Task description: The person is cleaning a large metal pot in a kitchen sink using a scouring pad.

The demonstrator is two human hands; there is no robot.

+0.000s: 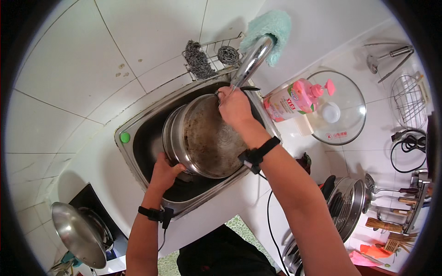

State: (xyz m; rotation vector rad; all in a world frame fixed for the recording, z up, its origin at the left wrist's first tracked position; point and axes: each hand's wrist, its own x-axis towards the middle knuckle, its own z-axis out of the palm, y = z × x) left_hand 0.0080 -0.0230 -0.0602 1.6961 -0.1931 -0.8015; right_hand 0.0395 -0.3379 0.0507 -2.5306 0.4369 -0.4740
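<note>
A metal pot [214, 138] lies tilted in the stainless steel sink [148, 134], its stained underside facing up. My left hand [166, 172] grips the pot's lower left side, thumb on the outer wall and fingers behind it. At the pot's upper right edge, just under the spout of the chrome faucet [252, 62], is my right hand [234, 105]. Its fingers are curled, and something dark and thin shows at the fingertips; whether it grips this or the pot's edge I cannot tell. Both wrists wear black straps with small devices.
Steel wool pads [228, 55] sit in a wire rack [214, 48] behind the sink. A fluffy green cloth [276, 27] covers the faucet's base. Right of the sink stand a pink pump bottle [293, 100] and a glass lid [345, 103]. A wok [77, 234] is at the lower left.
</note>
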